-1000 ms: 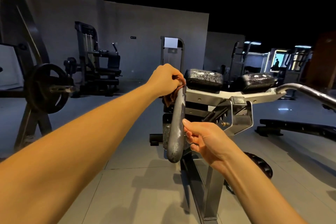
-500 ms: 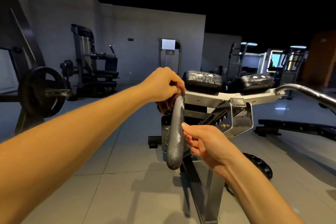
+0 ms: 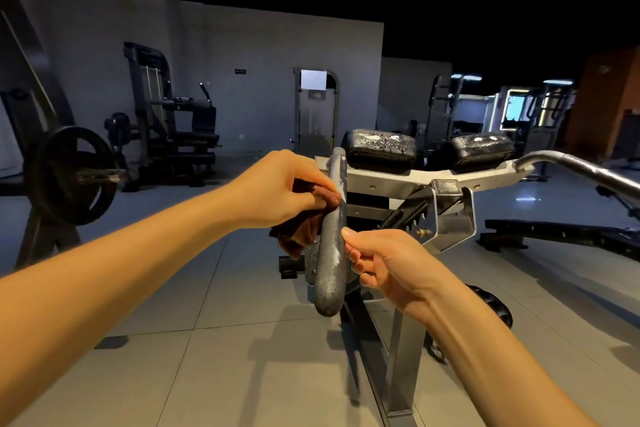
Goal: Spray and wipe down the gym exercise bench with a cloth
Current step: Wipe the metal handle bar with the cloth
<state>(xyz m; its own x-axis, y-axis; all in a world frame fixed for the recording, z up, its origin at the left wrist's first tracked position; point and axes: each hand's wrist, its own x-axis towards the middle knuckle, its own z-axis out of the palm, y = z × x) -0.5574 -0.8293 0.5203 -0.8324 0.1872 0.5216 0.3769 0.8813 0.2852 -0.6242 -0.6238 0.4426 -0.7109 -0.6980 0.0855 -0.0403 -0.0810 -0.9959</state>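
Down the grey handle (image 3: 330, 253) the left grip (image 3: 277, 189) has slid, from the bar's top end half a second ago to a spot about a third of the way along it, at the centre of the frame. This bare hand is clenched round a dark brown cloth (image 3: 304, 218) and presses it against the handle's left side, probably so the wipe runs the bar's whole length. A loose tail of cloth hangs below the fist.

Lower down, just right of centre, the right grip (image 3: 388, 263) grasps the same handle, thumb in front and fingers curled behind. It seems to be steadying the bar against the push of the wiping.

The handle is a curved metal tube, dull grey, with a rounded lower end and white streaks of what looks like spray. It belongs to the exercise bench (image 3: 391, 177), which fills the centre and right of the frame on a pale painted steel frame. Two black padded cushions (image 3: 379, 146) sit above it, glossy and speckled with wet droplets, so they look sprayed but not yet wiped. No spray bottle is in sight.
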